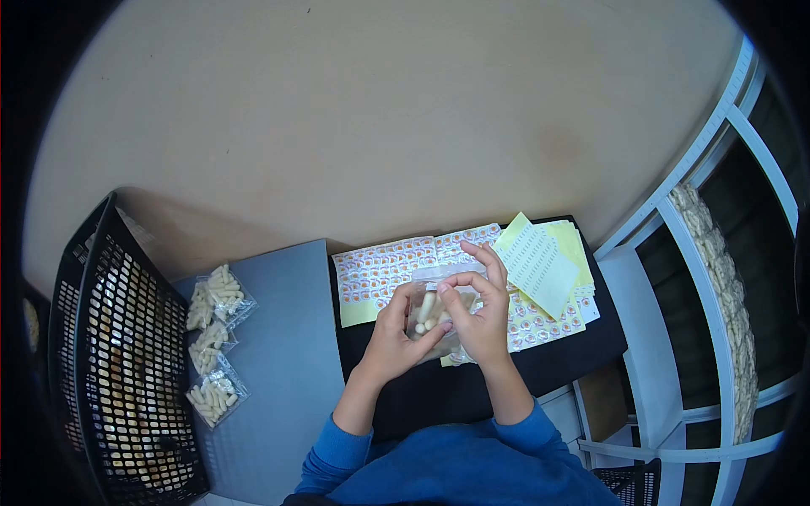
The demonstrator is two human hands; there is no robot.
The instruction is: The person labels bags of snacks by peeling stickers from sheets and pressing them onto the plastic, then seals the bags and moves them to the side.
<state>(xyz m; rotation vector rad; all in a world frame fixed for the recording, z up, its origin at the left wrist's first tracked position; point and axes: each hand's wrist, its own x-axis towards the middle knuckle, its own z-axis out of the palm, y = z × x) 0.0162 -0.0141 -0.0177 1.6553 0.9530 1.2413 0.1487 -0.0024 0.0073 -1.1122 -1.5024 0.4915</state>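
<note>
A clear plastic bag with several cream-coloured, finger-shaped pieces in it is held up in front of me. My left hand grips its left side and lower edge, with the thumb across the front. At the upper right of the bag, my right hand has its thumb and bent fingers closed on the plastic, while one finger sticks up. Behind the hands lie sheets of round orange-and-white stickers on a black surface. Yellow backing sheets overlap them on the right.
Several filled clear bags lie on the grey tabletop to the left. A tall black mesh basket stands beside them. A beige wall rises behind. White metal shelving with a woven pale bundle is on the right.
</note>
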